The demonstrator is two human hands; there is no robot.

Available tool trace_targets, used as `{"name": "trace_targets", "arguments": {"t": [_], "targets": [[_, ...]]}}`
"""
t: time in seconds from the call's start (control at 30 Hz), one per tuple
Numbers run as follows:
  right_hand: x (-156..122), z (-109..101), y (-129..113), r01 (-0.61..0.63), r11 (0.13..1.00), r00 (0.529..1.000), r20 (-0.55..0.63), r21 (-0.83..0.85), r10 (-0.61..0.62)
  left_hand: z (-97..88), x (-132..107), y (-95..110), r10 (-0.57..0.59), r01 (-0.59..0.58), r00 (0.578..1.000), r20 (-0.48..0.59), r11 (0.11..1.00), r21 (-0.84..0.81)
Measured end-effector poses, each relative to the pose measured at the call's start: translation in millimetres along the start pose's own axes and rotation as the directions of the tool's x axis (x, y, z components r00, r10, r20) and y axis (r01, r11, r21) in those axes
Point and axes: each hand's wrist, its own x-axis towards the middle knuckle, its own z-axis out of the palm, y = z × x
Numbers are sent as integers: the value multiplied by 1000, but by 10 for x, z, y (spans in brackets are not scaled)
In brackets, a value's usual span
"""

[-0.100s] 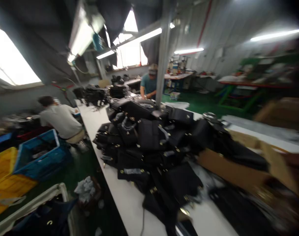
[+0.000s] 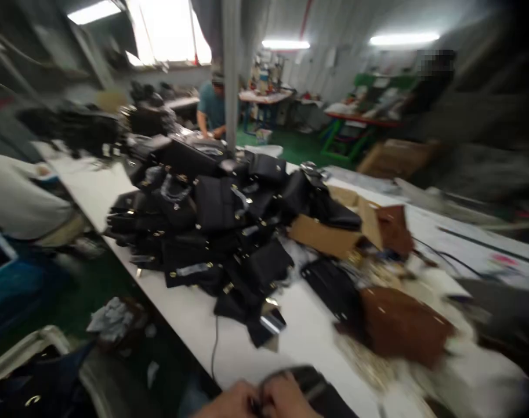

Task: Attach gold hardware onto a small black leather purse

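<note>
At the bottom edge my left hand (image 2: 233,402) and my right hand (image 2: 287,397) are close together, fingers curled in. Both grip a black bag (image 2: 316,390) on the near side of the white table (image 2: 190,331). A small dark part of it shows between the fingers, too blurred to make out. Beyond my hands is a large pile of black bags (image 2: 216,203) with gold-coloured metal fittings and clear wrapping on some handles. A thin dark cord (image 2: 214,348) hangs over the table edge at the left of my hands.
Brown leather pieces (image 2: 404,325), a cardboard piece (image 2: 325,235) and crumpled wrapping lie to the right. A metal post (image 2: 231,75) stands behind the pile. One person (image 2: 212,110) works beyond it; another (image 2: 25,197) bends at the left, near a blue crate (image 2: 12,290).
My view has swung right and downward, so the pile appears further left. My two hands and the black bag between them have come into view at the bottom.
</note>
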Motion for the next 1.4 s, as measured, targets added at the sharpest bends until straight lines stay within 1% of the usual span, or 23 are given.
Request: {"name": "trace_targets", "arguments": {"t": [0.03,0.07,0.1,0.13,0.2,0.23,0.3,0.37,0.43,0.5,0.57,0.63,0.7,0.77,0.93,1.0,1.13,1.23,1.33,1.4], "targets": [[-144,128,186,-44,999,998,44,13,43,28,78,-130,-33,33,999,7,999,-14],[-245,250,327,-57,998,995,87,27,55,50,142,-257,-63,63,998,-8,998,-20],[-303,363,430,-18,1000,993,118,19,16,64,190,-373,-96,96,994,-58,995,-1],[-327,462,502,22,1000,994,108,20,-25,70,219,-474,-115,133,974,-193,988,83],[-326,610,573,67,997,997,31,40,-69,56,232,-622,-130,188,950,-284,964,187],[-326,656,582,64,996,998,-27,55,-63,40,227,-674,-132,206,942,-309,953,220],[-370,702,577,27,996,991,-136,90,-14,1,219,-753,-145,220,942,-304,949,228],[-478,703,577,-30,993,971,-233,113,56,-38,229,-816,-161,221,946,-281,955,196],[-616,687,610,-85,989,941,-318,120,119,-73,255,-868,-198,235,948,-247,963,131],[-743,675,680,-124,986,915,-371,115,159,-104,281,-903,-250,268,943,-220,962,59],[-833,676,772,-145,982,908,-378,122,181,-131,301,-914,-292,298,936,-195,955,2],[-886,690,865,-143,979,913,-362,144,186,-153,315,-897,-315,315,932,-178,949,-30],[-910,713,939,-116,979,921,-351,166,168,-170,325,-855,-337,333,927,-162,941,-52],[-916,743,985,-91,979,925,-350,181,151,-187,331,-797,-351,349,924,-150,936,-41],[-890,813,997,-74,979,924,-357,192,140,-241,305,-639,-328,336,938,-111,939,72],[-873,821,986,-69,980,926,-355,185,132,-260,283,-584,-319,325,944,-86,943,67],[-849,815,970,-58,985,935,-338,164,111,-287,241,-485,-319,319,947,-33,948,-4],[-840,831,959,-60,987,937,-332,147,106,-299,211,-421,-357,355,934,-16,931,-83],[-830,861,937,-70,990,938,-330,124,108,-293,185,-389,-435,421,899,-61,893,-158],[-821,876,918,-75,991,939,-327,113,109,-272,172,-394,-453,435,887,-94,886,-160]]}}
